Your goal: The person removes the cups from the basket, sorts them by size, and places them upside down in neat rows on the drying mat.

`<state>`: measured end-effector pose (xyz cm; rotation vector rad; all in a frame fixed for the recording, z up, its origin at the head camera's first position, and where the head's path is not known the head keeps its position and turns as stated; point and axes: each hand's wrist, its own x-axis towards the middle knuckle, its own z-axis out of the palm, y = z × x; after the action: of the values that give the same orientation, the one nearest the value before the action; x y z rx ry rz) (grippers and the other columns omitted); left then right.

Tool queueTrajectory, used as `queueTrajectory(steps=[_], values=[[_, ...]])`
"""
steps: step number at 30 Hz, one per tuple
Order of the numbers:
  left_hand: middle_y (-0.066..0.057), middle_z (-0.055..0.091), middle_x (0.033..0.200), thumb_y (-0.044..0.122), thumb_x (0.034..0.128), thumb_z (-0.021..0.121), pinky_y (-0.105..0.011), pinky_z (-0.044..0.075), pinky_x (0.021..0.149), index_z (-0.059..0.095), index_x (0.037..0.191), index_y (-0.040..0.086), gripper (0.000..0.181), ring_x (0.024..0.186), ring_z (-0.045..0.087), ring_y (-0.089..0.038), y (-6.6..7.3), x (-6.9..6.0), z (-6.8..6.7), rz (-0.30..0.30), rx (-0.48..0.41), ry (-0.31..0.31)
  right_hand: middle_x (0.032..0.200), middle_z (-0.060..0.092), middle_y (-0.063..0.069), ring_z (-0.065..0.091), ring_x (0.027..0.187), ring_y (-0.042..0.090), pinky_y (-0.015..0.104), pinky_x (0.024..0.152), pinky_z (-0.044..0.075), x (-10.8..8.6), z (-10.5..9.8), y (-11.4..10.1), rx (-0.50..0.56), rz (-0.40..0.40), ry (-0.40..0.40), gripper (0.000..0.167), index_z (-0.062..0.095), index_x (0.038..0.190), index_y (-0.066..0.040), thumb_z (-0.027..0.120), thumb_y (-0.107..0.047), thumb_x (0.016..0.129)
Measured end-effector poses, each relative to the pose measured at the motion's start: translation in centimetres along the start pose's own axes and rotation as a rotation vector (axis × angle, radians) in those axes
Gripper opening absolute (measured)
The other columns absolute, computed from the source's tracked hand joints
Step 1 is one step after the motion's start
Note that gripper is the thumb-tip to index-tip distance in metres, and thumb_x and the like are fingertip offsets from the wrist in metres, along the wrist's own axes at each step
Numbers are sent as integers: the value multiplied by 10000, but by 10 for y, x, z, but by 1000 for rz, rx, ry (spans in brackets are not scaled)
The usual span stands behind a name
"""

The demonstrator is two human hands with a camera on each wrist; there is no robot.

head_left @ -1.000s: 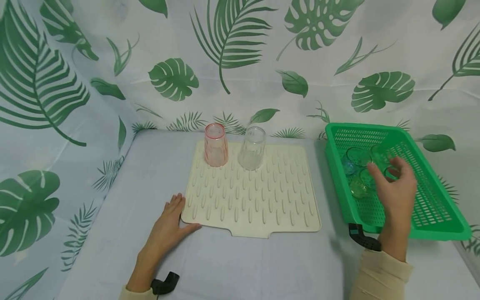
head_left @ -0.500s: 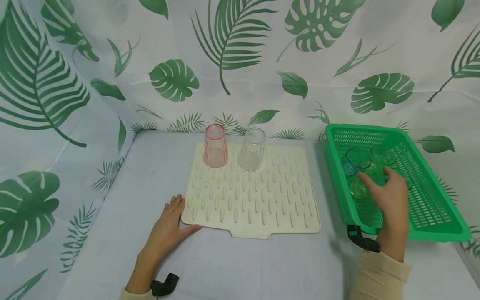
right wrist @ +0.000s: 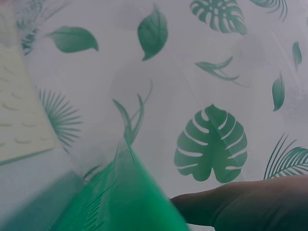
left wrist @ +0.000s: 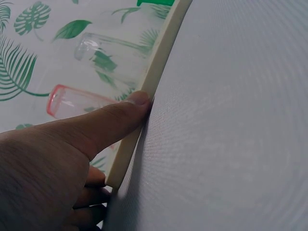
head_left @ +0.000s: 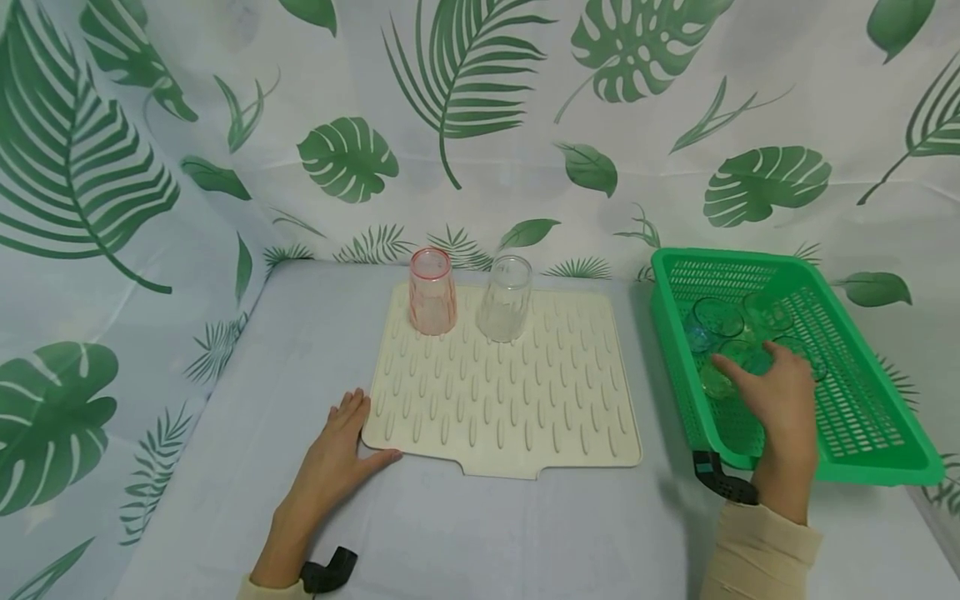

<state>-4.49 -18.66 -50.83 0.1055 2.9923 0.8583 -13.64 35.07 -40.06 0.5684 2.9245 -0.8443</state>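
My left hand (head_left: 330, 471) lies flat at the near left corner of the cream ridged mat (head_left: 510, 417), its thumb on the front edge, also seen in the left wrist view. On the mat's far part stand a pink-tinted glass (head_left: 432, 304) and a clear glass (head_left: 504, 310). At the right, my right hand (head_left: 783, 408) reaches into the green basket (head_left: 877, 454), thumb and index finger spread at either side of a glass rim; whether they touch it is unclear. The other fingers are hidden. A yellow-green glass (head_left: 716, 383) lies below the thumb.
Other glasses lie in the basket: a bluish one (head_left: 699, 333) at its left wall, a greenish one (head_left: 768, 312) farther back, and another (head_left: 813, 362) beside my right hand. Leaf-patterned cloth (head_left: 510, 200) hangs behind and at the left.
My right hand has moved left and a little nearer within the basket, away from the glass at its right. My left hand and the two glasses on the mat have stayed put.
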Motion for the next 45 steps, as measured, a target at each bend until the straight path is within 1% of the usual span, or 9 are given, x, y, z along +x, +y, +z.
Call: queueTrajectory(steps=[5, 12, 15, 20, 23, 25, 30, 41, 45], values=[[-246, 288, 1615, 515, 810, 789, -556, 214, 1252, 373, 1502, -73, 999, 1528, 231, -404, -1, 0, 0, -3, -13, -4, 1577, 70, 433, 70, 1423, 671, 807, 1068, 244, 0, -1, -1, -8, 26, -19, 975, 103, 1561, 94, 547, -543, 971], [-249, 294, 1612, 523, 811, 786, -556, 219, 1251, 379, 1499, -74, 997, 1524, 240, -408, -1, 0, 0, 3, -9, 1, 1552, 145, 441, 69, 1425, 655, 764, 1163, -1, 1, -3, 1, -25, -28, -48, 1011, 84, 1533, 152, 572, -530, 967], [-252, 302, 1608, 516, 807, 792, -557, 221, 1250, 384, 1497, -74, 995, 1523, 244, -409, -1, 0, 0, 4, -10, 1, 1536, 165, 456, 78, 1413, 673, 778, 1155, 42, 1, -3, 2, -38, -26, -58, 1024, 90, 1526, 162, 580, -536, 961], [-256, 311, 1605, 516, 799, 799, -561, 216, 1250, 392, 1497, -65, 996, 1521, 246, -412, -1, 0, 0, 4, -16, 2, 1484, 205, 496, 166, 1350, 704, 788, 1055, 285, 1, -2, 2, -84, -28, -85, 1042, 126, 1511, 183, 585, -562, 947], [-260, 317, 1601, 520, 796, 799, -568, 219, 1247, 397, 1494, -64, 995, 1517, 252, -419, -1, 0, 0, 7, -18, 6, 1463, 155, 530, 206, 1311, 703, 781, 993, 349, 2, -2, 3, -111, -33, -115, 1052, 128, 1502, 197, 576, -574, 945], [-268, 320, 1596, 524, 796, 796, -574, 223, 1242, 399, 1491, -70, 996, 1512, 257, -428, -1, 0, 0, 11, -14, 9, 1461, 104, 546, 198, 1309, 705, 785, 984, 350, 2, -1, 4, -118, -29, -139, 1054, 118, 1498, 204, 568, -574, 948], [-266, 314, 1600, 530, 795, 794, -575, 223, 1242, 391, 1496, -68, 1006, 1512, 257, -428, -2, -1, 1, 6, -8, 5, 1469, 74, 550, 187, 1320, 700, 782, 985, 355, 2, -1, 5, -128, -23, -171, 1045, 121, 1487, 220, 557, -568, 957], [-249, 297, 1611, 523, 806, 791, -557, 212, 1252, 376, 1504, -66, 1004, 1523, 241, -410, -2, 0, 1, -3, -17, -3, 1477, 95, 541, 118, 1369, 687, 778, 1015, 334, 4, -1, 5, -143, -27, -180, 1044, 155, 1472, 238, 554, -576, 955], [-247, 302, 1610, 524, 805, 791, -550, 213, 1254, 384, 1500, -64, 998, 1523, 245, -405, -2, -1, 1, 2, -20, 6, 1452, 128, 553, 180, 1338, 679, 760, 982, 378, 2, 0, 4, -134, -31, -153, 1017, 186, 1463, 240, 572, -551, 953]])
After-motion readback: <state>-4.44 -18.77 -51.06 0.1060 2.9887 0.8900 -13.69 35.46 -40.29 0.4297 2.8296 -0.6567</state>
